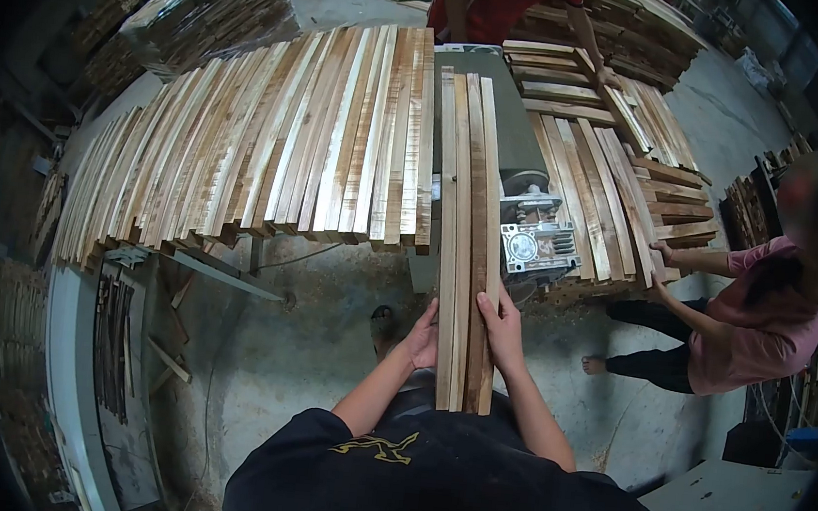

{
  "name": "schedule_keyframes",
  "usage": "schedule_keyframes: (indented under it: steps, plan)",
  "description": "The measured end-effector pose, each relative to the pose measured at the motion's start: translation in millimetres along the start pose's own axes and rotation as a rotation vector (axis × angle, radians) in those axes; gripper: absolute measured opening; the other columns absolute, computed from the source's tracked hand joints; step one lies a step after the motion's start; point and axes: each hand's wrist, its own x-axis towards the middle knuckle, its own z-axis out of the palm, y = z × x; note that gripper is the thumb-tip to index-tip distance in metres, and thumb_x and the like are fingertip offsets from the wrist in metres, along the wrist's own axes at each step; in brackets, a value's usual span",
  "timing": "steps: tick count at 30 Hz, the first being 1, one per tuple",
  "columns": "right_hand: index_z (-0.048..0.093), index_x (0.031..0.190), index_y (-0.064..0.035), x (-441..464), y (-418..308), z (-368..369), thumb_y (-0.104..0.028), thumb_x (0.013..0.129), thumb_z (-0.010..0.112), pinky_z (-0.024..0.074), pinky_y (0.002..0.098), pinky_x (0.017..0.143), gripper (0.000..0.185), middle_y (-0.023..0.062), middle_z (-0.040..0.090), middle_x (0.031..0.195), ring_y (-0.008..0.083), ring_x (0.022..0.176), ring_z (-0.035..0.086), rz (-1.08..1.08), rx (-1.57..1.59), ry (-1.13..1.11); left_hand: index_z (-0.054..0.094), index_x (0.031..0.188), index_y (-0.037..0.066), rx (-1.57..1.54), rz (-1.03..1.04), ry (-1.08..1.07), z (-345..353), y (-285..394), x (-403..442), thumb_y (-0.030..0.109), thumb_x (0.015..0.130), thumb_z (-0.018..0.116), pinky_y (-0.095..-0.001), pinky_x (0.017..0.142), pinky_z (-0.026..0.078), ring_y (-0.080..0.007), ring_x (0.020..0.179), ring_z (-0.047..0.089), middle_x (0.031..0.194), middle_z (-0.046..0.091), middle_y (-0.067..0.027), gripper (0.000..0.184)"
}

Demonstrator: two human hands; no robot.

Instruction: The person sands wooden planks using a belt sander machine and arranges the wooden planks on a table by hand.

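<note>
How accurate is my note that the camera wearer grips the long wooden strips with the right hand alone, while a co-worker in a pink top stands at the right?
Not quite: the right hand is not alone. In the head view, the left hand holds the wooden strips too, from the opposite side. The co-worker in a pink top is indeed at the right.

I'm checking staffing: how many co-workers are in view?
2: a person in red at the top, partly cut off; a person in pink at the right. Others may be hidden.
</note>
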Motion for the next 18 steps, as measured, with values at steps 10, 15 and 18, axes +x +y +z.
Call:
schedule_keyframes:
  steps: [10,15,18]
  plan:
    - [0.029,0.156,-0.0019,-3,17,-11,-0.024,0.1,0.062,0.0346,0.0349,0.113,0.069,0.0194,0.039,0.156,0.0238,0.141,0.041,-0.099,-0.217,-0.017,0.038,0.153,0.008,-0.099,-0.031,-0.044,-6,-15,-11,0.069,0.096,0.043,-0.0499,0.114,0.037,-0.0329,0.135,0.049,0.151,0.046,-0.0156,0.084]
    - [0.027,0.157,-0.0052,6,2,-7,-0.025,0.098,0.065,0.0355,0.0354,0.113,0.074,0.0184,0.04,0.155,0.0243,0.139,0.043,-0.056,-0.134,-0.035,0.037,0.154,0.009,-0.019,-0.004,0.023,13,-12,-14,0.072,0.094,0.041,-0.0498,0.113,0.039,-0.0327,0.135,0.049,0.15,0.047,-0.0145,0.086]
    - [0.027,0.157,-0.0048,11,-9,1,-0.026,0.097,0.066,0.0357,0.0351,0.113,0.075,0.0182,0.042,0.154,0.0243,0.139,0.043,-0.043,-0.092,-0.016,0.037,0.153,0.01,-0.031,-0.022,-0.008,11,-11,-13,0.074,0.093,0.041,-0.0489,0.112,0.041,-0.0321,0.134,0.05,0.15,0.048,-0.0142,0.088]
